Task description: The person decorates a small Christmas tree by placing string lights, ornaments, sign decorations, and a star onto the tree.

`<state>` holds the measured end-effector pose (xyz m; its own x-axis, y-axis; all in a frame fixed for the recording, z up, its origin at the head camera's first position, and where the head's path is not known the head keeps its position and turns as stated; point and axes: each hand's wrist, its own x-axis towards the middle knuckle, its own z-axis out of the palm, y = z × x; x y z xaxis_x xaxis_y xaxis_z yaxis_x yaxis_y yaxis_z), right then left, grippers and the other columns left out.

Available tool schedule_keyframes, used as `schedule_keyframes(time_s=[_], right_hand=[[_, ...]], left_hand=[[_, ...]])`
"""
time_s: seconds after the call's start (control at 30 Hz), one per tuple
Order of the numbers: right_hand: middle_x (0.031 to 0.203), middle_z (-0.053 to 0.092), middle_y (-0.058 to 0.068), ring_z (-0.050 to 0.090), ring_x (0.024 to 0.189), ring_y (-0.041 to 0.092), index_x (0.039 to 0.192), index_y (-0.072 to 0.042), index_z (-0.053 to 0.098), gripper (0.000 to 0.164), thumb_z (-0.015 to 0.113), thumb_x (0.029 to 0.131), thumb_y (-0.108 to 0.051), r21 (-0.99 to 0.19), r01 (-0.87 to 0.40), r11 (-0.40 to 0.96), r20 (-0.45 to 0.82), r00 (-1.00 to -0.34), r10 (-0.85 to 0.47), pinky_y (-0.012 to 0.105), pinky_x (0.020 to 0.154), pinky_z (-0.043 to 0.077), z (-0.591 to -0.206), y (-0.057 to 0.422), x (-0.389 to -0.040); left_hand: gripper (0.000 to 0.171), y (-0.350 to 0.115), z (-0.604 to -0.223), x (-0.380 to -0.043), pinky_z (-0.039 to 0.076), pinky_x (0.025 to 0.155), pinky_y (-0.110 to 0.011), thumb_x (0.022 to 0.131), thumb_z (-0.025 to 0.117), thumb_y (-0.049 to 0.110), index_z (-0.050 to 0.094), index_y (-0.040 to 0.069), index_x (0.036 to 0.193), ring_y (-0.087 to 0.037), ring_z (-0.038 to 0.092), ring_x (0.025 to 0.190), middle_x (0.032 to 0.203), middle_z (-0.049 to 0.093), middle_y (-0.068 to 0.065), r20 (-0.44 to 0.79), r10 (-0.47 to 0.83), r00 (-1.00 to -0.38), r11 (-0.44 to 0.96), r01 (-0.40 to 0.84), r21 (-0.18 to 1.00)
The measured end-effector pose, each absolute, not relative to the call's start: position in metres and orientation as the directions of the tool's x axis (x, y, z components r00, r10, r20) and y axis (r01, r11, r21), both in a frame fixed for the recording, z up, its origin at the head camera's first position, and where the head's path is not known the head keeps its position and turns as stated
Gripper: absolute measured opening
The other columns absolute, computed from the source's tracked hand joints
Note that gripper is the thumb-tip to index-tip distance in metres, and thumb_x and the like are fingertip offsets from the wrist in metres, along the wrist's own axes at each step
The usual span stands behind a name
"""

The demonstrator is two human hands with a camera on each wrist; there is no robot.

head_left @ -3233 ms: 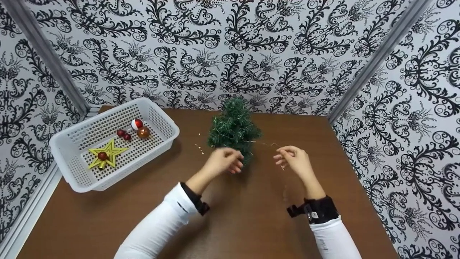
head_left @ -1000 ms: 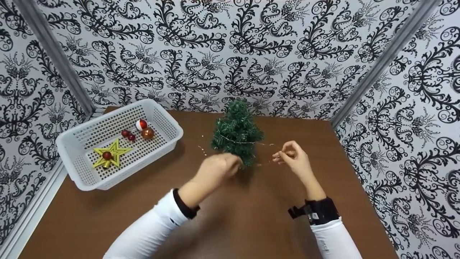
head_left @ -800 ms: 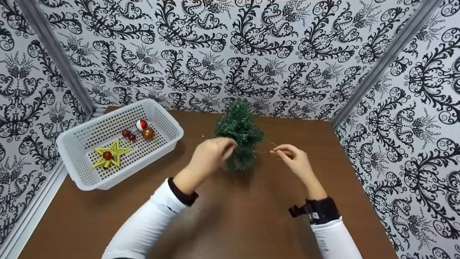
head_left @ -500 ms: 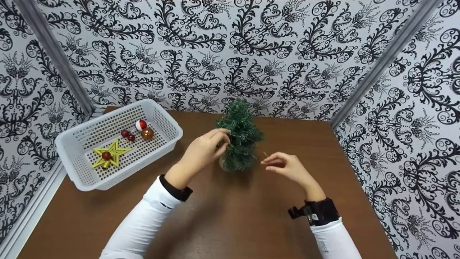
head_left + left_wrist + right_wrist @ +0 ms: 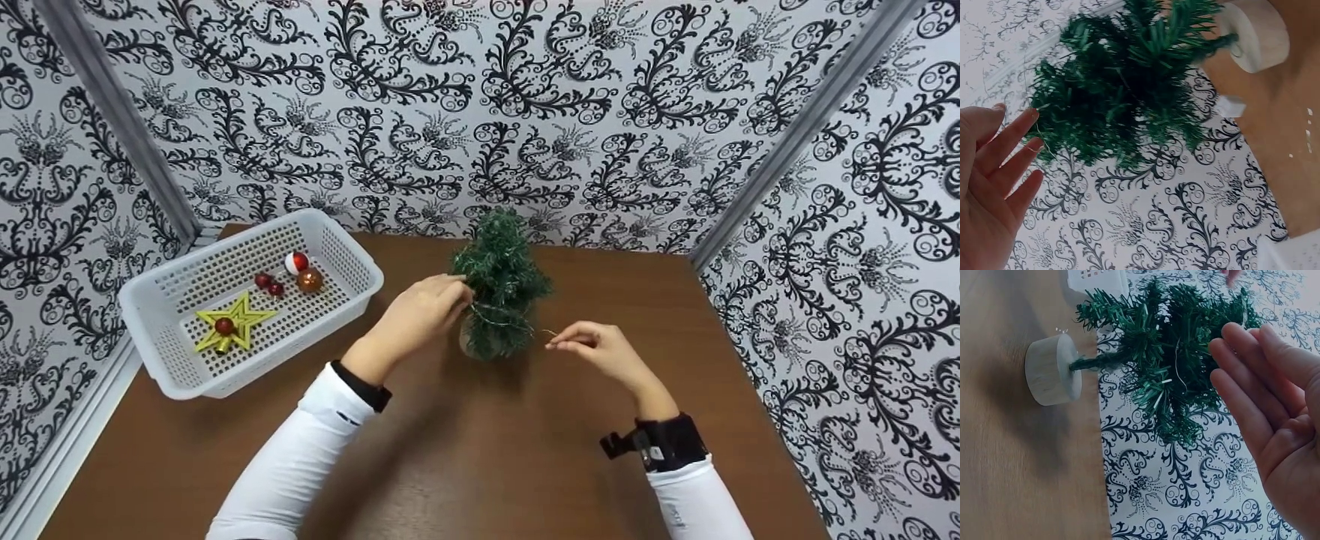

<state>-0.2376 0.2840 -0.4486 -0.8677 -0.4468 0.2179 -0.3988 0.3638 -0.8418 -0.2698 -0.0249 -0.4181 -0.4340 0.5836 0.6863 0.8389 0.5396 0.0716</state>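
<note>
A small green artificial Christmas tree (image 5: 502, 270) stands upright on a round pale base (image 5: 1053, 370). A thin wire light string (image 5: 491, 307) crosses its lower front. My left hand (image 5: 424, 311) pinches the string at the tree's left side; in the left wrist view, the wire (image 5: 1045, 147) runs by its fingertips, with the other fingers fairly straight. At the tree's lower right, my right hand (image 5: 604, 352) pinches the string between thumb and forefinger. The wire's path behind the tree is hidden.
At the left of the brown table (image 5: 465, 465), a white perforated basket (image 5: 352, 296) holds a yellow star (image 5: 244, 315) and several red, orange and red-and-white balls. Patterned walls (image 5: 480, 112) enclose the back and sides.
The left hand has moved leftward, from the tree's front to its left side. The right hand has shifted slightly lower and closer to the tree. The string now lies lower across the front.
</note>
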Motion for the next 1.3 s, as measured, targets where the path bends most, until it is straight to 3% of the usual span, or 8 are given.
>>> schedule_keyframes(time_s=[0.17, 0.37, 0.6, 0.67, 0.8, 0.97, 1.1, 1.3], right_hand=[[0.092, 0.067, 0.015, 0.064, 0.086, 0.011, 0.089, 0.000, 0.067, 0.012, 0.060, 0.083, -0.007, -0.841, -0.424, 0.336, 0.293, -0.879, -0.376, 0.024, 0.073, 0.050, -0.449, 0.288, -0.241], [0.108, 0.060, 0.022, 0.061, 0.095, 0.022, 0.090, 0.008, 0.062, 0.013, 0.053, 0.086, 0.001, -0.868, -0.463, 0.181, 0.416, -0.875, -0.247, 0.025, 0.081, 0.048, -0.444, 0.281, -0.251], [0.081, 0.055, 0.018, 0.061, 0.086, 0.030, 0.095, 0.010, 0.049, 0.029, 0.055, 0.088, -0.018, -0.869, -0.356, -0.344, 0.418, -0.900, -0.126, 0.042, 0.086, 0.046, -0.482, 0.282, -0.306], [0.076, 0.050, 0.012, 0.060, 0.077, 0.024, 0.096, 0.009, 0.049, 0.030, 0.056, 0.087, -0.019, -0.853, -0.354, -0.383, 0.414, -0.906, -0.085, 0.041, 0.082, 0.048, -0.479, 0.276, -0.314], [0.072, 0.043, 0.009, 0.051, 0.062, 0.016, 0.096, 0.009, 0.049, 0.028, 0.054, 0.089, -0.018, -0.885, -0.356, -0.299, 0.378, -0.926, -0.018, 0.032, 0.067, 0.050, -0.444, 0.258, -0.309], [0.062, 0.043, 0.005, 0.041, 0.046, 0.012, 0.096, 0.012, 0.051, 0.020, 0.047, 0.091, -0.007, -0.919, -0.375, -0.122, 0.376, -0.927, 0.015, 0.022, 0.048, 0.043, -0.429, 0.249, -0.313], [0.061, 0.045, 0.000, 0.038, 0.044, 0.010, 0.098, 0.016, 0.050, 0.022, 0.045, 0.092, -0.005, -0.901, -0.431, 0.049, 0.433, -0.900, 0.041, 0.020, 0.043, 0.038, -0.424, 0.243, -0.316], [0.062, 0.048, 0.007, 0.041, 0.041, 0.010, 0.098, 0.010, 0.052, 0.021, 0.048, 0.091, -0.010, -0.877, -0.461, 0.138, 0.477, -0.869, 0.132, 0.023, 0.036, 0.038, -0.418, 0.234, -0.329]], left_hand=[[0.007, -0.028, -0.427, -0.269, 0.047, 0.066, -0.029, 0.087, 0.053, 0.011, 0.053, 0.012, 0.094, -0.016, 0.058, 0.074, 0.079, 0.059, 0.002, 0.644, 0.577, -0.503, 0.572, 0.811, 0.120], [0.010, -0.024, -0.430, -0.275, 0.048, 0.060, -0.029, 0.093, 0.045, 0.021, 0.049, 0.015, 0.101, -0.011, 0.059, 0.068, 0.080, 0.062, 0.004, 0.520, 0.521, -0.677, 0.576, 0.728, 0.372], [0.009, -0.017, -0.431, -0.288, 0.048, 0.062, -0.025, 0.093, 0.046, 0.020, 0.050, 0.015, 0.100, -0.007, 0.060, 0.076, 0.087, 0.066, 0.006, 0.433, 0.368, -0.823, 0.466, 0.566, 0.680], [0.009, -0.016, -0.429, -0.290, 0.049, 0.064, -0.026, 0.092, 0.048, 0.018, 0.053, 0.013, 0.099, -0.007, 0.061, 0.077, 0.085, 0.067, 0.005, 0.434, 0.333, -0.837, 0.408, 0.542, 0.734], [0.009, -0.014, -0.423, -0.296, 0.050, 0.068, -0.026, 0.090, 0.052, 0.015, 0.056, 0.010, 0.096, -0.010, 0.063, 0.075, 0.081, 0.067, 0.001, 0.423, 0.275, -0.863, 0.327, 0.498, 0.803], [0.010, -0.016, -0.413, -0.305, 0.052, 0.064, -0.029, 0.088, 0.054, 0.013, 0.057, 0.006, 0.095, -0.023, 0.064, 0.072, 0.081, 0.066, -0.007, 0.392, 0.211, -0.896, 0.260, 0.438, 0.861], [0.013, -0.016, -0.404, -0.314, 0.052, 0.063, -0.030, 0.087, 0.056, 0.013, 0.058, 0.003, 0.096, -0.030, 0.063, 0.072, 0.084, 0.063, -0.017, 0.397, 0.159, -0.904, 0.206, 0.423, 0.882], [0.022, -0.012, -0.386, -0.324, 0.053, 0.067, -0.037, 0.088, 0.055, 0.013, 0.056, -0.005, 0.100, -0.030, 0.064, 0.071, 0.086, 0.063, -0.021, 0.414, 0.140, -0.900, 0.095, 0.428, 0.899]])
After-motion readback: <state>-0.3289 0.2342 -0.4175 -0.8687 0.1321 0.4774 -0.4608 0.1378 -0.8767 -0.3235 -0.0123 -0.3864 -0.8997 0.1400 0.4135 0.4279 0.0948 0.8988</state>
